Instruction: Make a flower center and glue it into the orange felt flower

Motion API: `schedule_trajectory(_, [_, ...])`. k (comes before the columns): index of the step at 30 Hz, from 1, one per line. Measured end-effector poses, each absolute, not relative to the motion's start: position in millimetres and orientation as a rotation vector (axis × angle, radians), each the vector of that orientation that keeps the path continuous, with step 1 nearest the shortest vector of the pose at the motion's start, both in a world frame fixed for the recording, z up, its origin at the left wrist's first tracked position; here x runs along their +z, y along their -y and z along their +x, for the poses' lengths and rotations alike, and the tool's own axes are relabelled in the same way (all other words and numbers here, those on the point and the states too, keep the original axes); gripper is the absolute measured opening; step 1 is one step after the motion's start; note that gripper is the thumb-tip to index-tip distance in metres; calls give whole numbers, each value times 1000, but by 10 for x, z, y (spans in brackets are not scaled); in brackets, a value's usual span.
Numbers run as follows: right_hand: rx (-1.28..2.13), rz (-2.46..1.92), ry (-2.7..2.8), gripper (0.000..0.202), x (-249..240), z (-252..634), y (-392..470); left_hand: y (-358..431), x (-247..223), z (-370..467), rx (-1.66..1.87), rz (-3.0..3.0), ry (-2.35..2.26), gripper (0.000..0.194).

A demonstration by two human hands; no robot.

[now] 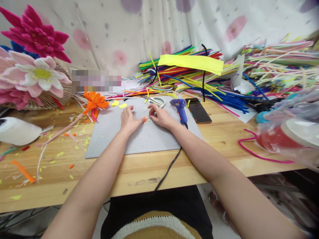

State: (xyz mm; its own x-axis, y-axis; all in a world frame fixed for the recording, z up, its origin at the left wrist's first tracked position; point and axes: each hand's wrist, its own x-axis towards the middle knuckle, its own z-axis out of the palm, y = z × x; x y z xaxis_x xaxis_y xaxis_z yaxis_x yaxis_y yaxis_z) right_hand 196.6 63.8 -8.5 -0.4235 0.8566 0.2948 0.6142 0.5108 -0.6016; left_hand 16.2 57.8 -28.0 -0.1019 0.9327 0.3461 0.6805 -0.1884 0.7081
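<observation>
My left hand (129,120) rests over the grey cutting mat (112,139), its fingers apart and its thumb stretched toward a small tuft of orange and white bits (145,120). On the other side of that tuft is my right hand (160,116), fingers bent and thumb a little apart from them, with nothing visible in it. Whether either hand touches the bits I cannot tell. Just behind the right hand lie scissors (159,101) with pale handles. A blue glue gun (179,108) lies to the right of that hand.
An orange fuzzy flower (95,102) stands at the mat's back left corner. A phone (200,111) lies right of the glue gun. Bundles of coloured pipe cleaners (184,74) fill the back. A black cord (169,167) crosses the front edge. Scraps litter the left; a white roll (18,131) lies there.
</observation>
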Motion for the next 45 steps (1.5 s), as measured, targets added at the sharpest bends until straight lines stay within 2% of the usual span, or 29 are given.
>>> schedule_trajectory(10, [532, -1310, 1984, 40, -99, 2015, -667, -586, -282, 147, 1251, 1791, -1741, 67])
schedule_trajectory(17, [523, -1415, 1826, 35, -106, 2013, -723, -621, -305, 108, 1530, 1590, -1664, 41])
schedule_trajectory(22, [412, -1430, 1993, 35, -41, 1920, -805, -621, -299, 78, 1626, 1460, -1636, 29])
schedule_trajectory(32, [168, -1461, 2142, 34, -38, 1756, -899, -630, -314, 51, 1641, 1401, -1601, 27])
schedule_trajectory(36, [313, -1425, 2031, 36, 19, 1835, -881, -614, -305, 51, 1640, 1417, -1588, 28])
schedule_trajectory(43, [896, -1374, 1810, 27, 111, 2024, -884, -605, -295, 68, 1627, 1463, -1602, 31])
schedule_trajectory(45, [966, -1379, 1724, 26, 145, 2041, -873, -604, -293, 69, 1620, 1473, -1611, 31])
